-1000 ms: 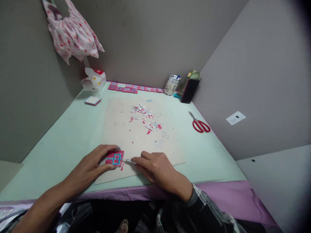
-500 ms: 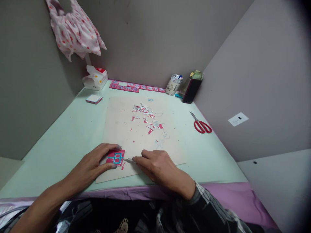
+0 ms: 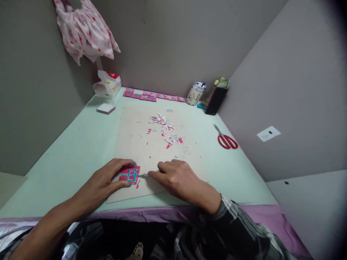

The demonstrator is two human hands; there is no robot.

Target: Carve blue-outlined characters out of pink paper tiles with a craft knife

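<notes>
1. Left hand (image 3: 108, 180): flat, fingers spread, pinning a small red paper square (image 3: 130, 175) w/ blue outline onto the cutting board (image 3: 135, 137), near its front-left corner. Not clenched; pressing, not gripping.
2. Right hand (image 3: 177, 177): fingers closed round a thin craft knife (image 3: 143, 175); tip meets the square's right edge.
3. Risk: blade points toward the left thumb and fingertips, just beside the cut line. A slip or too much force could nick them.
4. Risk: square is small, held by finger pressure only; if it shifts, the cut may run off the blue line or tear the paper.
5. Risk: work sits near the board's front edge; a drag could push the board or the square off toward the lap.
6. Surface: pale green tabletop (image 3: 81, 144), purple front edge. Paper scraps (image 3: 165, 130) mid-board. Red scissors (image 3: 226, 139) at right, well apart.
7. Room: grey partition walls on three sides; row of red cards (image 3: 151, 96) at back, cup (image 3: 197, 94), tissue box (image 3: 107, 85), patterned bag (image 3: 86, 30) hanging top left.
</notes>
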